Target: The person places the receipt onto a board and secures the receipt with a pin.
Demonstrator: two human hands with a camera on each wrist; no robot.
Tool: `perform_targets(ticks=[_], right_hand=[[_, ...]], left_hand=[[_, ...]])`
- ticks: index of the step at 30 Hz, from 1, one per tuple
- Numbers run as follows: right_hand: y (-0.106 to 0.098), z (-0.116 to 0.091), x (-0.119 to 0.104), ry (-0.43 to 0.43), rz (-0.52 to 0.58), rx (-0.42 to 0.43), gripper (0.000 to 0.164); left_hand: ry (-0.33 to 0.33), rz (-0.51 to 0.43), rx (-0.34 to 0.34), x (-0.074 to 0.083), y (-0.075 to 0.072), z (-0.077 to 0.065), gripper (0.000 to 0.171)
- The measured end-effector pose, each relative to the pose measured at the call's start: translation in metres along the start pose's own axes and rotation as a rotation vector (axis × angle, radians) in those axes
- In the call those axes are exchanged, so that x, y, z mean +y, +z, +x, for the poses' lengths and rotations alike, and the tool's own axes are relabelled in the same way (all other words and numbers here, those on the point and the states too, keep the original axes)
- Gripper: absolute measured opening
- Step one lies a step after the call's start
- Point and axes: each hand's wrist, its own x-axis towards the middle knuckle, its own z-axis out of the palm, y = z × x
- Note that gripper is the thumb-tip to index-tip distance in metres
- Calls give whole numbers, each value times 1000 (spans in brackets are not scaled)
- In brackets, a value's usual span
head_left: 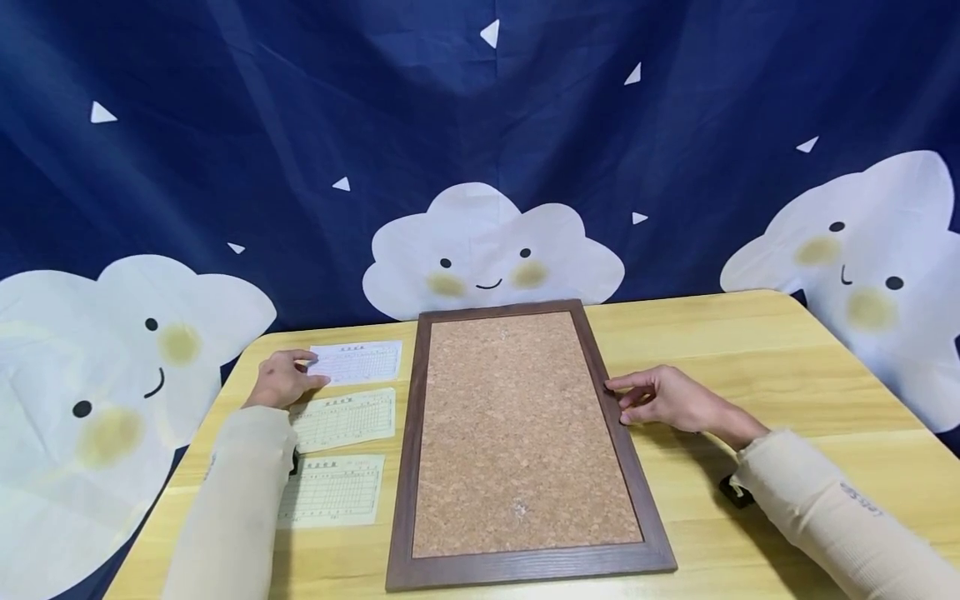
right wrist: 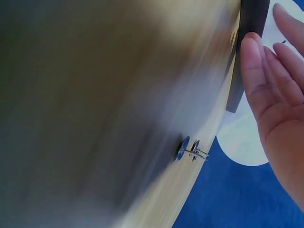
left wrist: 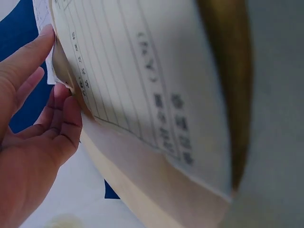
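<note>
A cork board in a dark brown wooden frame lies in the middle of the table. To its left, three printed paper forms are set in a column: a whitish far form, a pale green middle form and a pale green near form. My left hand rests at the left edge of the far form, thumb and forefinger spread apart on it. Fingertips of my right hand touch the frame's right side, the fingers loosely bent.
Several metal thumbtacks stand on the wooden table near my right wrist; the right forearm hides them in the head view. Behind the table hangs a dark blue curtain with white clouds. My left sleeve covers part of the near form's left side.
</note>
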Motion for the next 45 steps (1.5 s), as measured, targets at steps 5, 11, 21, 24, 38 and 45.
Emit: perform_targets(ticks=[5, 11, 21, 24, 38, 45], right_hand=[[1, 0, 0, -1, -12, 7, 49], [1, 0, -1, -19, -16, 5, 46], [1, -1, -1, -28, -74, -10, 40], [1, -1, -1, -28, -95, -12, 38], [1, -1, 0, -23, -120, 3, 33], [3, 0, 0, -36, -113, 2, 33]], left_hand=[[4, -40, 2, 0, 1, -1, 60], [4, -77, -7, -2, 3, 1, 56], [40, -172, -26, -3, 2, -1, 59], [62, -274, -23, -5, -1, -2, 56], [47, -368, -20, -2, -5, -5, 58], [63, -367, -36, -1, -6, -7, 52]])
